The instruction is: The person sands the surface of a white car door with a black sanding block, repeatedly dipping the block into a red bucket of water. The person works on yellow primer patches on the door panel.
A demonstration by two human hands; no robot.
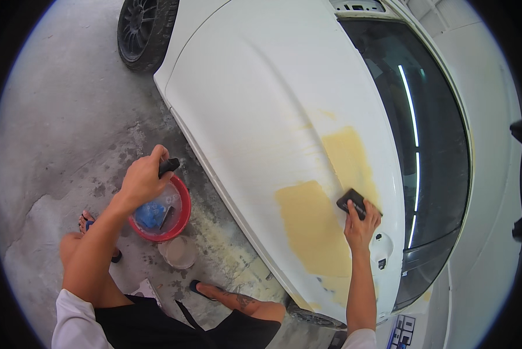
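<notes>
My right hand (362, 228) grips a black sanding block (354, 202), which lies against the white car door (255, 139) on the edge of a yellow filler patch (350, 160). A second, larger filler patch (310, 230) is lower on the door, left of that hand. Above a red bucket (183, 224) my left hand (145, 175) is closed around a small black object (168, 167), whose kind I cannot make out. Blue cloth-like material (151, 214) and a dark flat piece are inside the bucket.
A pale round tub (179, 252) stands beside the bucket. Wet marks and yellowish residue streak the concrete floor (57, 104) along the car. The dark side window (429, 134) lies above the door, with a black wheel (142, 29) at the far left. My sandalled feet are near the bucket.
</notes>
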